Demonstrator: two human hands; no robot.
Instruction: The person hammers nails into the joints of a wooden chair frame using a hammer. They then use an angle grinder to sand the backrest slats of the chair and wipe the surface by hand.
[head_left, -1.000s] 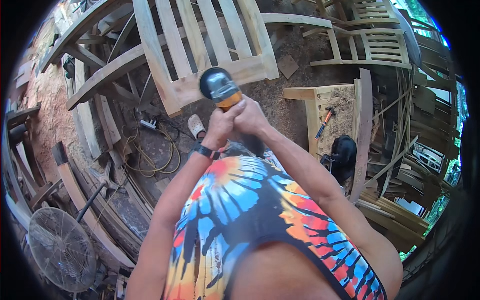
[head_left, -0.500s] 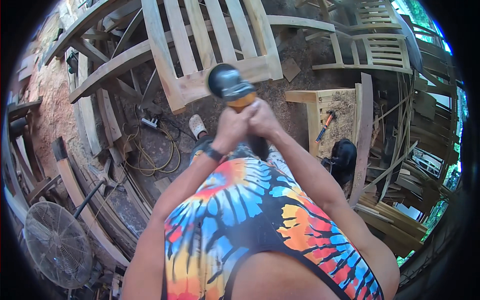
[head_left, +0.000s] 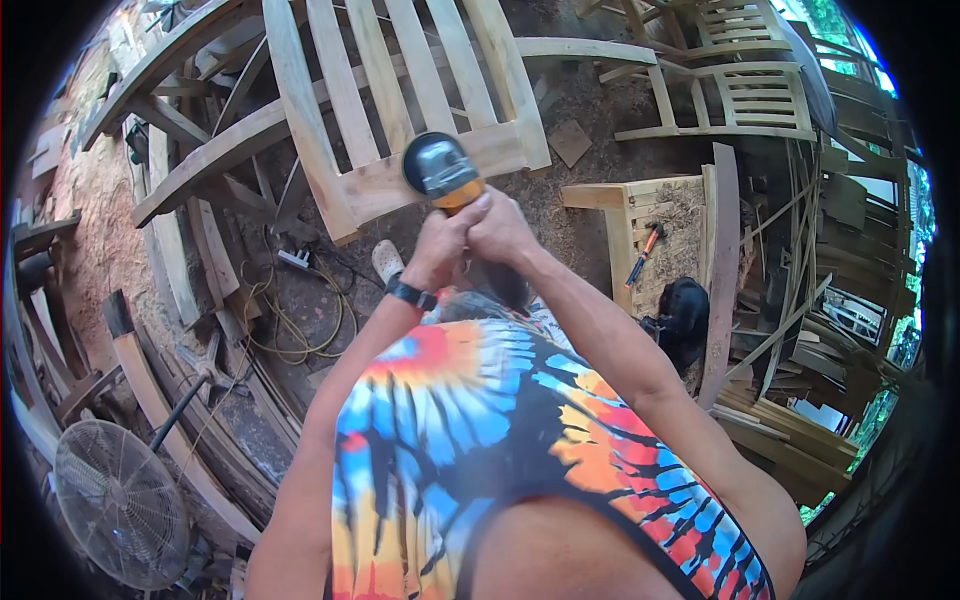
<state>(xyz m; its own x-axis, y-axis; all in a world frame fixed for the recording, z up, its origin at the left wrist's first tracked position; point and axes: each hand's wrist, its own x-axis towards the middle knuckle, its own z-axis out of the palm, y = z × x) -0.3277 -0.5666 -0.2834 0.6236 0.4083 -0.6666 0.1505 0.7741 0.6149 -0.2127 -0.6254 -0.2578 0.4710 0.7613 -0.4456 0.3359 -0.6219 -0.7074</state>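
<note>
Both my hands are wrapped round one angle grinder (head_left: 455, 185), which has a yellow and metal head and a round dark disc. My left hand (head_left: 438, 248) grips it from the left, a dark band on its wrist. Pressed close beside it, my right hand (head_left: 500, 232) holds the body from the right. The disc is over the lower rail of a slatted wooden chair back (head_left: 395, 180); whether it touches the wood I cannot tell. The tool's rear end is a dark blur below my hands.
A wooden frame (head_left: 625, 225) at right bears an orange-and-black hammer (head_left: 645, 255) and a black bundle (head_left: 683, 310). Yellow cord (head_left: 300, 350) and a white power strip (head_left: 294, 259) lie at left. A fan (head_left: 122, 505) stands lower left; stacked planks (head_left: 790, 430) lie right.
The grinder and both hands have moved slightly left. The chair back and surroundings appear shifted a little in the picture. My grip looks the same.
</note>
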